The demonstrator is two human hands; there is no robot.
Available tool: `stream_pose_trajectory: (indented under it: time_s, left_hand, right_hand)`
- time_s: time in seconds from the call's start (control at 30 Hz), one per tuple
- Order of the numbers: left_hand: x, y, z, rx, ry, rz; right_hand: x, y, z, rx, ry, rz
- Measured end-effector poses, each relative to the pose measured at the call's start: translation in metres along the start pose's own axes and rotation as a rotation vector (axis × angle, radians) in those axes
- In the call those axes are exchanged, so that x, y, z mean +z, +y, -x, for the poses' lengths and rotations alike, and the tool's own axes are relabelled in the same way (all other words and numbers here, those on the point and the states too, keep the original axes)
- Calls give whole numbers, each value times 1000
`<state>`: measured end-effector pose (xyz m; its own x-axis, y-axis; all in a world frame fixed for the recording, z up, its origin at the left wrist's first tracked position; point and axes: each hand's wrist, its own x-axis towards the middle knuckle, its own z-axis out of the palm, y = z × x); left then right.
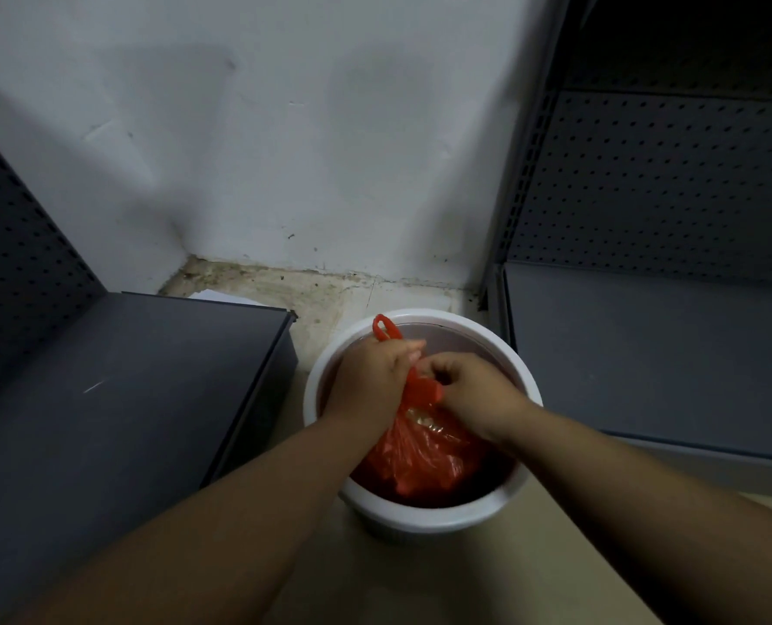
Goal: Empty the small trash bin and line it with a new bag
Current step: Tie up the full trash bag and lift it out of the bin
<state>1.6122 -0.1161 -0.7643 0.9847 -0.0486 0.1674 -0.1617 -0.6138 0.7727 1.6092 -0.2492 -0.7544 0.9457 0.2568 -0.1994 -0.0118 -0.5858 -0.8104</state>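
L hand (372, 377) & R hand (472, 384) both curl tight round gathered neck of crumpled red plastic bag (424, 457), one handle loop sticking up past L knuckles. Bag sits inside round white plastic bin (526, 372) on tan floor (420, 579), btwn two grey metal shelf units (118, 399), near white wall (285, 128).

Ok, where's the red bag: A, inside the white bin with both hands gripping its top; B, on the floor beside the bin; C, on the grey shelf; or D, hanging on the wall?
A: the red bag sits inside the white bin, left hand and right hand gripping its gathered top.
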Motion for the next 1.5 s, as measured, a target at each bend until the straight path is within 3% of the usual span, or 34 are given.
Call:
stream_pose_trajectory:
  time_s: [0.17,0.27,0.4,0.47,0.6,0.7,0.8,0.83,0.93,1.03,1.3,1.5]
  left_hand:
    - [6,-3,4,-110,92,7]
    - [6,-5,2,-179,100,63]
    - [3,-2,2,-236,43,140]
    - [0,-1,2,-208,-12,174]
    - [-4,3,4,-145,-149,185]
    - [-3,2,3,-84,-227,87]
    - [-2,-4,-1,-91,-166,60]
    - [-2,-5,-1,-117,-129,60]
    - [-3,-12,-2,-161,-11,19]
    - [-2,-10,-4,-150,7,46]
    - [0,-9,-4,-152,42,94]
    - [-6,-14,1,283,-166,-255]
  right_hand:
    - [8,-2,-2,7,43,-90]
    - [0,-3,3,-117,106,6]
    - [-8,-11,15,-301,-13,7]
    - [-9,-15,10,-332,21,-72]
    - [-19,-18,-9,-187,247,-375]
    - [-16,-18,-15,-99,255,-598]
    - [-9,-15,-19,4,236,-848]
    - [-9,-11,-19,54,234,-777]
    - [-4,-2,-11,51,123,-109]
    - [7,-3,-8,-23,23,179]
    - [7,-3,-10,-112,205,241]
    - [2,-4,-12,-122,241,342]
